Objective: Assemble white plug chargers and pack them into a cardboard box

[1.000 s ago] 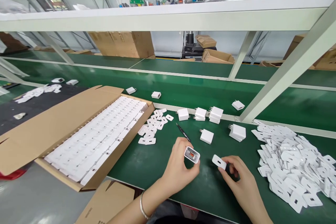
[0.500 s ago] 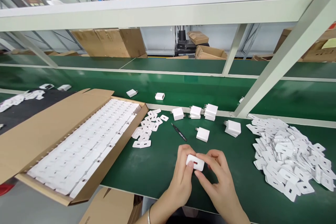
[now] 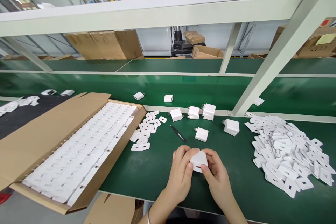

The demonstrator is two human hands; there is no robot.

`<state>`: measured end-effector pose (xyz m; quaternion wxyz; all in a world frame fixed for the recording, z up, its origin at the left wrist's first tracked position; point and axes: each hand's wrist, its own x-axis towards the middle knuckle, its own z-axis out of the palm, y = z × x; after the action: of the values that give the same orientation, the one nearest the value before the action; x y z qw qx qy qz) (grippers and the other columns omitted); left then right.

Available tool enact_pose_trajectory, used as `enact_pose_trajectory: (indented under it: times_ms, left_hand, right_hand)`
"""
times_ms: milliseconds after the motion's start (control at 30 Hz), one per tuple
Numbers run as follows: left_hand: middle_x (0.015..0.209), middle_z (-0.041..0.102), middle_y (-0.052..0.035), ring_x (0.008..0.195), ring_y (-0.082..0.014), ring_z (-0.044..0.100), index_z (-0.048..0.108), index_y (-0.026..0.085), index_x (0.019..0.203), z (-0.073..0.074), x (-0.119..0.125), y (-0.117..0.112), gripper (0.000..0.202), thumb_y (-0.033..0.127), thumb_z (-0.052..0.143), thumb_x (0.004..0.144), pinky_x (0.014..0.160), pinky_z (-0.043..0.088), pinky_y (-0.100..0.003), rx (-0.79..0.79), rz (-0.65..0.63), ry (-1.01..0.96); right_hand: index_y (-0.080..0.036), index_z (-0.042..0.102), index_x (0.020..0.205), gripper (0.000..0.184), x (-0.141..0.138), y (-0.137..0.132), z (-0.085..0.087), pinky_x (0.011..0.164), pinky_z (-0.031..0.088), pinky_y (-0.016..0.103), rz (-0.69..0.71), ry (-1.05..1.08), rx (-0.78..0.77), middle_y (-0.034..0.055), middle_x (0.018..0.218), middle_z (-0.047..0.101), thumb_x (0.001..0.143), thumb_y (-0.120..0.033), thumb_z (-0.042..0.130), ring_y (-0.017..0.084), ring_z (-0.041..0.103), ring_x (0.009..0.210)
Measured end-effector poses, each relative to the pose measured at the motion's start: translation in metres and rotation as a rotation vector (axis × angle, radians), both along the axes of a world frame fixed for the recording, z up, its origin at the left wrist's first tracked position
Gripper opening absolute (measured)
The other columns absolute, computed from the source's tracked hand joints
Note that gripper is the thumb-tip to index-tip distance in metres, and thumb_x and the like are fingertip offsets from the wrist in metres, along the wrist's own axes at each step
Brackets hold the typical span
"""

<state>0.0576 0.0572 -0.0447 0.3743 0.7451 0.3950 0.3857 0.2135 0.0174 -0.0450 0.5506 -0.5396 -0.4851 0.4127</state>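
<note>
Both hands meet over the green bench near its front edge, closed on one white charger [image 3: 198, 161]. My left hand [image 3: 181, 171] grips its left side. My right hand [image 3: 216, 175] pinches its right side, thumb pressed on the white face with a slot that shows red. A black pen-like tool [image 3: 177, 133] lies just beyond my hands. Loose white chargers [image 3: 202, 134] with prongs sit farther back, and a small heap of white slotted covers [image 3: 145, 132] lies to the left.
A long open cardboard box [image 3: 52, 126] filled with rows of white chargers lies at the left. A large pile of white covers [image 3: 286, 154] spreads at the right. A slanted white frame post [image 3: 265, 66] rises behind. Two chargers [image 3: 168, 98] rest on the green belt.
One second ago my left hand held the charger and my right hand held a separate white cover. The cover now sits on the charger and both hands press it together.
</note>
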Motion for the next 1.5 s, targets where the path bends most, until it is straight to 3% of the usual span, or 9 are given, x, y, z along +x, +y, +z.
enact_pose_trajectory:
  times_ms: [133,300,533,700,867,1000,1167,1333,1500]
  left_hand:
    - [0.116,0.065,-0.0099,0.103,-0.0272,0.059,0.063,0.028,0.135,0.000,0.000,0.003,0.047,0.047,0.027,0.112,0.091,0.045,-0.043,0.053,-0.061,-0.008]
    - [0.113,0.062,-0.0092,0.103,-0.0261,0.060,0.066,0.027,0.133,-0.006,0.003,0.001,0.041,0.045,0.036,0.111,0.088,0.048,-0.039,0.023,-0.040,-0.101]
    - [0.114,0.061,-0.0074,0.104,-0.0234,0.060,0.068,0.028,0.129,-0.010,0.005,0.005,0.039,0.043,0.035,0.112,0.090,0.048,-0.036,-0.029,-0.070,-0.236]
    - [0.111,0.058,-0.0076,0.103,-0.0229,0.059,0.068,0.026,0.127,-0.010,0.006,0.002,0.042,0.043,0.031,0.113,0.090,0.048,-0.037,-0.105,-0.025,-0.239]
    - [0.105,0.053,-0.0069,0.097,-0.0230,0.057,0.070,0.024,0.120,-0.015,0.005,-0.002,0.043,0.051,0.038,0.110,0.084,0.049,-0.035,-0.052,-0.023,-0.236]
    - [0.110,0.055,-0.0082,0.102,-0.0242,0.057,0.068,0.026,0.128,-0.012,0.001,-0.004,0.047,0.051,0.032,0.111,0.090,0.050,-0.038,-0.100,-0.065,-0.226]
    - [0.134,0.056,-0.0119,0.127,-0.0292,0.051,0.048,0.030,0.153,-0.013,-0.003,-0.008,0.052,0.055,0.035,0.110,0.111,0.043,-0.047,-0.242,-0.049,-0.203]
    - [0.121,0.059,-0.0100,0.105,-0.0250,0.060,0.058,0.028,0.139,-0.017,0.007,-0.013,0.049,0.061,0.045,0.105,0.089,0.054,-0.038,-0.291,-0.036,-0.424]
    - [0.118,0.059,-0.0095,0.103,-0.0248,0.059,0.060,0.026,0.133,-0.017,0.012,-0.021,0.047,0.061,0.049,0.104,0.089,0.054,-0.038,-0.296,0.048,-0.464]
  right_hand:
    - [-0.024,0.062,0.117,0.037,0.001,-0.001,-0.004,0.074,0.060,0.032,-0.031,0.027,0.043,0.0052,0.094,0.070,0.096,-0.053,0.068,0.021,0.069,0.083]
    - [-0.024,0.067,0.115,0.034,-0.004,0.000,0.001,0.079,0.060,0.032,-0.039,0.082,0.079,0.0083,0.107,0.072,0.095,-0.052,0.069,0.023,0.071,0.093]
    - [-0.024,0.069,0.109,0.027,-0.011,-0.002,-0.001,0.085,0.056,0.035,-0.201,-0.107,0.081,0.0062,0.104,0.071,0.094,-0.046,0.070,0.024,0.067,0.098]
    - [-0.023,0.066,0.117,0.034,-0.014,0.000,-0.006,0.087,0.057,0.037,-0.147,-0.134,0.062,0.0083,0.111,0.072,0.099,-0.051,0.061,0.025,0.070,0.101]
    - [-0.023,0.067,0.112,0.029,-0.011,-0.001,-0.006,0.083,0.057,0.034,-0.145,-0.155,0.084,0.0061,0.106,0.072,0.094,-0.046,0.070,0.024,0.069,0.097]
    - [-0.023,0.068,0.107,0.029,-0.011,-0.001,-0.003,0.080,0.056,0.033,-0.167,-0.119,0.106,0.0049,0.099,0.070,0.090,-0.045,0.075,0.024,0.067,0.093]
    - [-0.023,0.067,0.108,0.031,-0.013,0.000,-0.005,0.079,0.055,0.034,-0.172,-0.103,0.122,0.0054,0.100,0.068,0.090,-0.048,0.075,0.024,0.065,0.093]
    - [-0.025,0.066,0.114,0.036,-0.010,-0.004,-0.010,0.077,0.054,0.035,-0.118,-0.094,0.223,0.0057,0.102,0.066,0.101,-0.057,0.057,0.024,0.065,0.091]
    - [-0.027,0.067,0.116,0.026,-0.007,-0.009,-0.012,0.086,0.051,0.041,-0.175,-0.312,0.292,0.0070,0.106,0.069,0.103,-0.047,0.056,0.027,0.064,0.100]
